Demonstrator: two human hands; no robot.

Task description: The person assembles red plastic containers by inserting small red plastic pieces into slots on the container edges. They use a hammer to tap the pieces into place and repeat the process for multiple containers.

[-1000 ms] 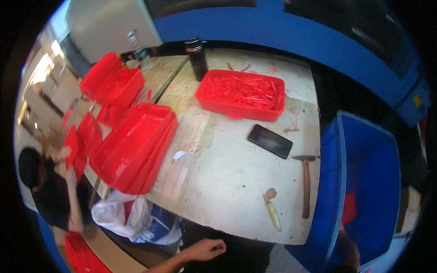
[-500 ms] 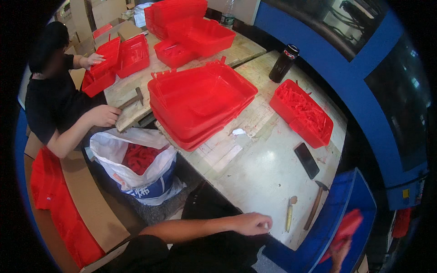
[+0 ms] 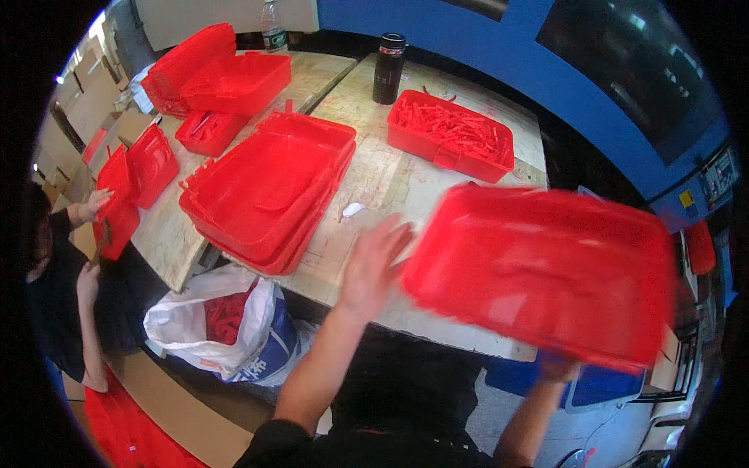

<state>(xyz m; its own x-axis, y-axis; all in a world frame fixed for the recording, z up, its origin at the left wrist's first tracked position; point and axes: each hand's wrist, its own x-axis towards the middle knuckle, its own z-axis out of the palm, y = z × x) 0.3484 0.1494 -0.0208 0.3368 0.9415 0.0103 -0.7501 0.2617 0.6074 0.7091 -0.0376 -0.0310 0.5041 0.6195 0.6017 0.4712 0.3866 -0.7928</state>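
Note:
A large shallow red plastic tray, smeared by motion, is held up over the right part of the worktable. My right hand grips its near lower edge, fingers hidden beneath it. Beside the tray's left edge my left hand is raised with fingers spread, holding nothing. A stack of similar red trays stands on the table to my left, the upper ones with rough strips along the rim. Behind the held tray sits a red box full of thin red plastic strips.
A black bottle stands at the back, near a blue machine. Below the table edge is a white sack of red scraps. At left a co-worker holds a hammer by red boxes. A blue bin is low at right.
The red tray has come up out of the blue bin in my right hand. My left hand has lifted and opened. The view has turned right; the co-worker's hammer is now at a red box.

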